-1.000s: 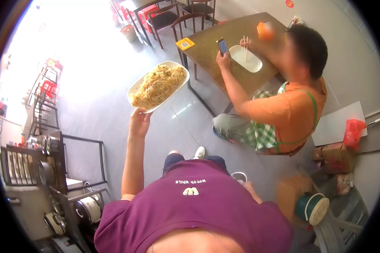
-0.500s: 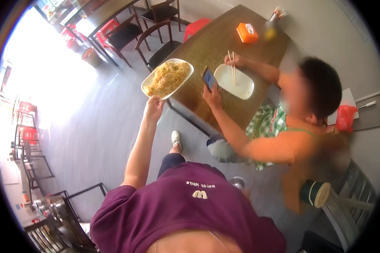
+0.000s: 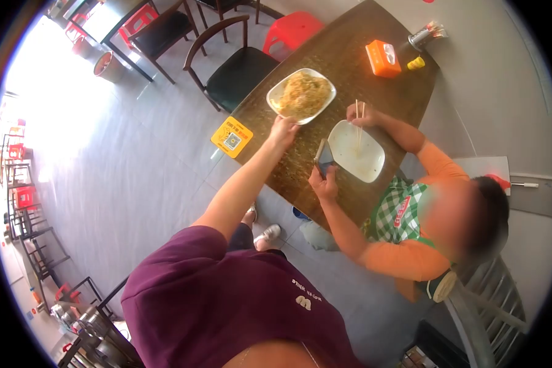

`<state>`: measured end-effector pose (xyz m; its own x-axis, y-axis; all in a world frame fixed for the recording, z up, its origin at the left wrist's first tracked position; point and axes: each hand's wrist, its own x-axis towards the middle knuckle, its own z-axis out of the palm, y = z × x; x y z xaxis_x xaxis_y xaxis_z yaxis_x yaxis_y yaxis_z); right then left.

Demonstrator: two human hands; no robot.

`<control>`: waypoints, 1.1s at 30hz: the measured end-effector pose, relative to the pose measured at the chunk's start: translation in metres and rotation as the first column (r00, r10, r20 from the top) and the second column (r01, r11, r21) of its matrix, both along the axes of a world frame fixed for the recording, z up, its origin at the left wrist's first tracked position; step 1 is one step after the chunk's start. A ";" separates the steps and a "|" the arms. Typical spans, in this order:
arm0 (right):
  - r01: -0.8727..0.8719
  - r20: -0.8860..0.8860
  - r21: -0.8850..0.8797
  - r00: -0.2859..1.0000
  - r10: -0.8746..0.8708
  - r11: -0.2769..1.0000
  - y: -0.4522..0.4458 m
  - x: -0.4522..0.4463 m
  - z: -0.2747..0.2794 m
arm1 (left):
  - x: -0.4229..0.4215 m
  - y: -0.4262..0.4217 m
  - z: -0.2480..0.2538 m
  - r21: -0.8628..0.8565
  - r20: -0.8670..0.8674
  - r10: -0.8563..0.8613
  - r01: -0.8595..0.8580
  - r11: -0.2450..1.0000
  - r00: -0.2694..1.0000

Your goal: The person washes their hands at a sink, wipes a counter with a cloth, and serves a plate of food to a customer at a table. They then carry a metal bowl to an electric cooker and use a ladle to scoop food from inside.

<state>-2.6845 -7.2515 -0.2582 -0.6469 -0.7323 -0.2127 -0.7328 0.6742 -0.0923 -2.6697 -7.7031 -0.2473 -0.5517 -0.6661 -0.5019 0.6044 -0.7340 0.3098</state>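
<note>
My left hand grips the near edge of a white plate piled with fried noodles. Its fingers are partly under the rim. The plate is over the wooden table; whether its base touches the surface I cannot tell. A yellow QR-code card lies at the table corner, left of my wrist. My right hand is out of sight. To the right, another person holds chopsticks over a white plate with scraps on it, and a phone in the other hand.
An orange tissue box, a small yellow item and a metal holder of utensils stand at the far end. A black chair and a red stool border the table's left side. The seated person occupies the right.
My left hand has carried the noodle plate rightward, from the table's edge to further over the tabletop. The QR-code card has come into view. The metal object near my right side is now hidden.
</note>
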 end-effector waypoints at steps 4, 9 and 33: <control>-0.595 -0.697 -0.136 0.626 0.350 0.792 -0.192 -0.038 0.054 | -0.019 0.008 -0.016 0.037 0.020 -0.011 0.010 0.999 1.000; -0.459 -0.948 0.319 -0.154 0.279 0.829 -0.268 -0.017 0.057 | 0.020 0.013 0.003 -0.135 0.388 -0.354 0.433 0.891 0.851; 0.796 -0.124 0.570 0.327 -0.937 0.202 -0.238 0.376 0.051 | 0.170 -0.502 -0.141 -0.220 0.951 -0.054 0.785 0.579 0.306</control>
<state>-2.3086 -7.4896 -0.2076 -0.6859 0.5185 -0.5105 0.3443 0.8494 0.4000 -2.4997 -8.2048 -0.3880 -0.4212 -0.7644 -0.4881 -0.5583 -0.2056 0.8038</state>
